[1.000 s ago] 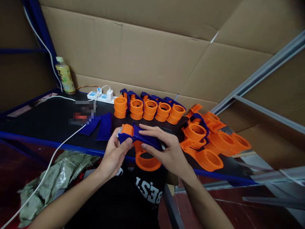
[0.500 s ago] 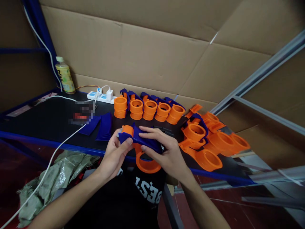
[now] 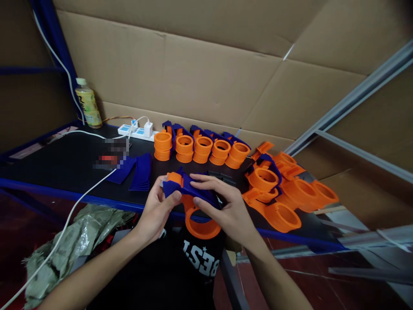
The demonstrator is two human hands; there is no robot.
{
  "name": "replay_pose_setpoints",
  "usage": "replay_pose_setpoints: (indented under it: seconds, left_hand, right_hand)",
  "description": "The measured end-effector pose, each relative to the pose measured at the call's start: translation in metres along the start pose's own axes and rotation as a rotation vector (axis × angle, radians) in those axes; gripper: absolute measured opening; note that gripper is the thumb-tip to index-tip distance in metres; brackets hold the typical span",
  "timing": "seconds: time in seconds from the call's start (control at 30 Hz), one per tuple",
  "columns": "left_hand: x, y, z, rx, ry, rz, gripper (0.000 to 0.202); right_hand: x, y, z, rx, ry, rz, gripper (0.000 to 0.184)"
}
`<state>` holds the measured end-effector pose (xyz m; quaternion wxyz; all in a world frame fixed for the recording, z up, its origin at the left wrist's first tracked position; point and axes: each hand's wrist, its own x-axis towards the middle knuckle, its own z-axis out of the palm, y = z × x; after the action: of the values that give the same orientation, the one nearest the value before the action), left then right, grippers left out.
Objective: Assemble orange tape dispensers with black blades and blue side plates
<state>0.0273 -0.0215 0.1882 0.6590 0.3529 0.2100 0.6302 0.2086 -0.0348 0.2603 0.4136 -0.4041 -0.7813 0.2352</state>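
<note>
Between my two hands, above my lap at the table's front edge, is an orange and blue plastic tape dispenser (image 3: 202, 232), its orange ring hanging downward. My left hand (image 3: 158, 206) is closed on its left end, thumb on the blue side piece beside an orange block. My right hand (image 3: 226, 204) is closed round the blue plate on the right, with the thumb below and the fingers on top. Part of the dispenser is hidden behind the fingers. Behind the hands, dark strips (image 3: 222, 176) lie on the table.
Several orange and blue dispensers (image 3: 203, 148) stand in a row at the back. More orange dispenser pieces (image 3: 284, 215) are piled at right. Blue plates (image 3: 141, 172) lie at left, near a power strip (image 3: 138, 130), a white cable (image 3: 80, 193) and a bottle (image 3: 88, 105). Cardboard (image 3: 193, 73) walls the back.
The dispenser has shifted slightly, its ring now a little lower and to the right. Both hands keep their hold and have moved with it only a little.
</note>
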Motion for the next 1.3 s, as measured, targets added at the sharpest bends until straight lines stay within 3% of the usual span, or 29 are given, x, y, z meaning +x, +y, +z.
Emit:
replay_pose_setpoints:
  seconds: [0.3,0.53,0.8,1.0,1.1,1.2,1.3]
  left_hand:
    - [-0.006,0.008,-0.001,0.151,0.025,0.047,0.055]
    - [-0.018,0.030,0.007,0.391,-0.108,0.159,0.068]
    - [-0.015,0.031,-0.001,0.352,-0.320,0.232,0.075]
    - [-0.013,0.033,-0.003,0.382,-0.359,0.223,0.076]
    - [-0.015,0.031,0.003,0.368,-0.336,0.204,0.073]
    - [-0.015,0.026,0.008,0.336,-0.192,0.132,0.067]
    - [-0.010,0.018,0.008,0.277,0.019,0.104,0.056]
  right_hand:
    - [-0.001,0.001,0.004,0.089,-0.043,-0.010,0.026]
    - [0.000,0.010,0.006,0.388,-0.009,0.217,0.023]
    - [-0.005,0.007,0.010,0.519,-0.003,0.234,0.026]
    - [-0.007,0.010,0.010,0.532,-0.020,0.282,0.031]
    - [-0.007,0.012,0.009,0.445,0.010,0.234,0.026]
    - [-0.012,0.006,0.008,0.084,0.125,0.096,0.014]
    - [-0.026,-0.008,0.009,-0.338,0.130,-0.086,0.041]
